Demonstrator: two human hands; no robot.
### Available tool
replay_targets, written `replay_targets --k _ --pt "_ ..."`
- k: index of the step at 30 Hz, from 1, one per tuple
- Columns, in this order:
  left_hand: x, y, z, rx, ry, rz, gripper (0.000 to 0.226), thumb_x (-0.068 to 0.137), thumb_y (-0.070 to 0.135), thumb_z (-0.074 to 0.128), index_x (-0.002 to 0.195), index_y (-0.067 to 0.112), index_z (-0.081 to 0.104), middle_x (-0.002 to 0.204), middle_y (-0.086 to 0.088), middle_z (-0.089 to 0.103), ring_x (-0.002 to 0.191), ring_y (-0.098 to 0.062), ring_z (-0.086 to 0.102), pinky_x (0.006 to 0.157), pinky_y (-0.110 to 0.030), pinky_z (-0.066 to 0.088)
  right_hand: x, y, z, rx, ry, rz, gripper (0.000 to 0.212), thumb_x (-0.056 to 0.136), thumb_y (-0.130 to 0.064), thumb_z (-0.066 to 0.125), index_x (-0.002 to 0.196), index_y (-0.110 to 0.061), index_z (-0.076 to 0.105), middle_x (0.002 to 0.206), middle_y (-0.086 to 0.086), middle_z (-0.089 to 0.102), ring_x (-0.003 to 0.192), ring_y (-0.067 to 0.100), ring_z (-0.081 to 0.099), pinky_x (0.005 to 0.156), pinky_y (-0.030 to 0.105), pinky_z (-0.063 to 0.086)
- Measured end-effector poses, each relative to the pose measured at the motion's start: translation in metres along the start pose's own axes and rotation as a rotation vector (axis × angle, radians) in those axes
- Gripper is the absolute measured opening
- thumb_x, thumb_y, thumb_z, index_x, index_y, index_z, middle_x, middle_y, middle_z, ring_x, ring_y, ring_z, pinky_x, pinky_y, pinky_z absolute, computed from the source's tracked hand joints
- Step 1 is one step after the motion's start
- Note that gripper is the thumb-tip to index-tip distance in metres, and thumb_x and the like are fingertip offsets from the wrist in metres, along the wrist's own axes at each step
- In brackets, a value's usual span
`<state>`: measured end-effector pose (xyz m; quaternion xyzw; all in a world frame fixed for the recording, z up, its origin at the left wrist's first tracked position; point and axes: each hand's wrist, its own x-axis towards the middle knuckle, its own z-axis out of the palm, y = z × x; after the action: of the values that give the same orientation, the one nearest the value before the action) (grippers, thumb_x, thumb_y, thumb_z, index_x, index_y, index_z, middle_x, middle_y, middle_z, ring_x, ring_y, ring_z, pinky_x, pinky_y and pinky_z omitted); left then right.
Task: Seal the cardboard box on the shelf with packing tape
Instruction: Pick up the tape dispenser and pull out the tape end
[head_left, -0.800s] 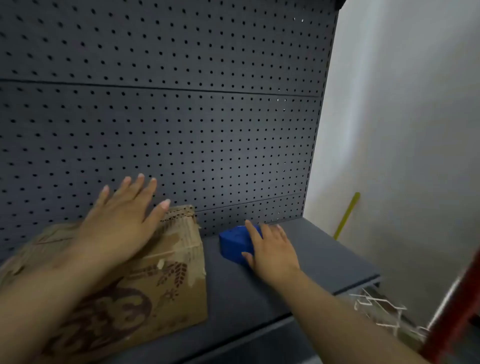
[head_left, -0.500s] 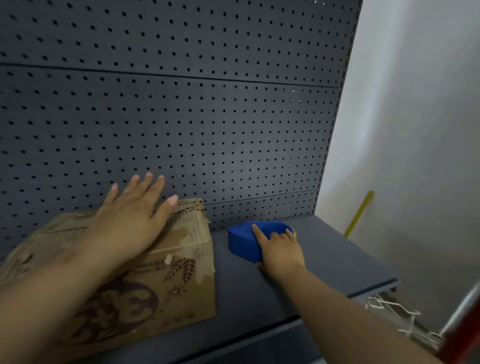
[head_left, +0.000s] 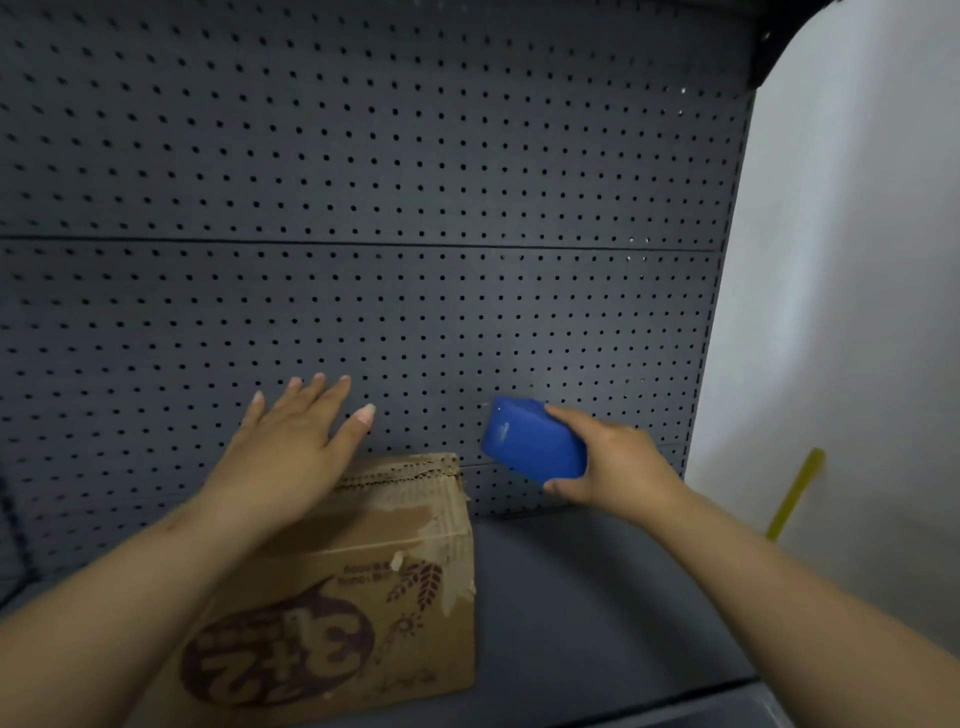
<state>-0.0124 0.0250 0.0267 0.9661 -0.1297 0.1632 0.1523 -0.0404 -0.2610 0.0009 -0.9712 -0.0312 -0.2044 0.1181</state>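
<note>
— Since half a second back, your right hand (head_left: 615, 460) has lifted the blue tape dispenser (head_left: 532, 441) off the shelf (head_left: 597, 597); it lay flat on the deck near the back edge then; now it hangs in the air in front of the pegboard (head_left: 415, 234); your left hand (head_left: 291, 457) has hardly shifted.

— And the left side; what do you see there?

— Your left forearm comes in from the lower left; your left hand lies palm down on the top of the cardboard box (head_left: 363, 597), fingers spread and straight, closed round nothing; the fingertips reach past the box's back edge.

— Where does the box sit?

— On the left part of the shelf, close against the pegboard at the back; its front face reaches toward the shelf's front edge; the print on that face is upside down to you; the top shows torn paper and old tape near its right edge.

— And the right?

— Your right hand is wrapped round the dispenser, thumb beneath and fingers over the top, gripping it firmly; the dispenser tilts, its free end pointing up and left, above and right of the box's back right corner, not touching it; the shelf's right half is bare deck; past the shelf's right end a yellow stick (head_left: 795, 493) leans on the pale wall (head_left: 857, 312).
</note>
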Motion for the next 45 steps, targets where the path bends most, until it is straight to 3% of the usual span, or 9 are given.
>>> replay_targets --k 5,10,16,20,23,30,33,38,45 --pt "0.0 0.003 -0.03 -0.203 0.07 -0.066 0.072 0.086 0.061 0.01 0.149 0.027 0.017 0.16 0.001 0.013 0.148 -0.016 0.004 0.119 -0.04 -0.007 0.005 -0.053 -0.062 0.072 0.107 -0.156 0.078 0.072 -0.038 0.071 0.139 -0.028 0.031 0.119 0.0 0.059 0.105 0.021 0.055 0.095 0.038 0.042" --pt "-0.011 0.008 -0.057 -0.511 0.162 -0.173 0.062 0.093 0.057 0.02 0.145 0.026 0.029 0.155 0.0 0.029 0.143 -0.022 0.025 0.119 -0.044 0.013 0.003 -0.101 -0.089 -0.086 0.081 -0.271 0.108 0.061 -0.054 0.078 0.144 -0.025 0.017 0.127 0.003 0.051 0.118 0.025 0.045 0.101 0.041 0.034" --pt "-0.019 -0.011 -0.077 -1.017 0.146 -0.266 0.061 0.093 0.055 0.027 0.14 0.018 0.041 0.149 -0.003 0.041 0.136 -0.02 0.038 0.115 -0.042 0.021 -0.004 -0.139 -0.089 -0.268 0.128 -0.451 0.096 0.07 -0.031 0.073 0.14 -0.031 0.007 0.113 0.006 0.039 0.105 0.025 0.042 0.095 0.04 0.037" --pt "-0.02 -0.03 -0.085 -1.362 -0.057 -0.288 0.05 0.092 0.052 0.036 0.116 0.014 0.059 0.107 -0.004 0.065 0.096 -0.019 0.061 0.098 -0.038 0.038 0.0 -0.156 -0.093 -0.226 0.138 -0.529 0.082 0.069 -0.037 0.068 0.134 -0.029 0.019 0.109 0.002 0.035 0.1 0.022 0.041 0.09 0.038 0.038" --pt "-0.021 -0.042 -0.091 -1.475 -0.138 -0.293 0.049 0.092 0.052 0.036 0.107 0.013 0.06 0.096 -0.006 0.069 0.08 -0.018 0.066 0.081 -0.033 0.048 0.005 -0.168 -0.092 -0.206 0.147 -0.564 0.078 0.068 -0.041 0.066 0.131 -0.03 0.021 0.105 0.0 0.035 0.094 0.019 0.039 0.083 0.034 0.035" --pt "-0.021 -0.07 -0.101 -1.536 -0.158 -0.246 0.038 0.074 0.049 0.058 0.088 0.014 0.063 0.094 -0.007 0.071 0.078 -0.018 0.071 0.077 -0.031 0.051 0.017 -0.186 -0.087 -0.159 0.123 -0.552 0.079 0.071 -0.046 0.066 0.134 -0.031 0.02 0.108 -0.002 0.034 0.097 0.017 0.04 0.086 0.032 0.037" --pt "-0.017 -0.079 -0.102 -1.473 -0.144 -0.215 0.021 0.085 0.032 0.058 0.09 0.014 0.065 0.083 -0.003 0.073 0.07 -0.014 0.07 0.075 -0.029 0.052 0.02 -0.196 -0.084 -0.188 0.098 -0.54 0.093 0.066 -0.056 0.072 0.135 -0.033 0.013 0.112 -0.003 0.032 0.101 0.016 0.039 0.086 0.03 0.036" --pt "-0.008 -0.085 -0.096 -1.358 -0.029 -0.237 0.021 0.091 0.019 0.055 0.074 0.016 0.066 0.06 0.004 0.071 0.055 -0.007 0.066 0.068 -0.023 0.052 0.024 -0.21 -0.076 -0.285 0.097 -0.527 0.096 0.073 -0.032 0.07 0.141 -0.038 0.001 0.108 0.0 0.031 0.09 0.017 0.035 0.074 0.029 0.033" --pt "0.004 -0.1 -0.1 -1.313 0.108 -0.199 0.025 0.093 0.017 0.052 0.072 0.014 0.065 0.064 -0.002 0.069 0.062 -0.013 0.062 0.064 -0.022 0.051 0.029 -0.225 -0.073 -0.329 0.17 -0.489 0.092 0.076 -0.029 0.064 0.141 -0.039 0.0 0.097 0.0 0.027 0.08 0.017 0.032 0.069 0.03 0.03"
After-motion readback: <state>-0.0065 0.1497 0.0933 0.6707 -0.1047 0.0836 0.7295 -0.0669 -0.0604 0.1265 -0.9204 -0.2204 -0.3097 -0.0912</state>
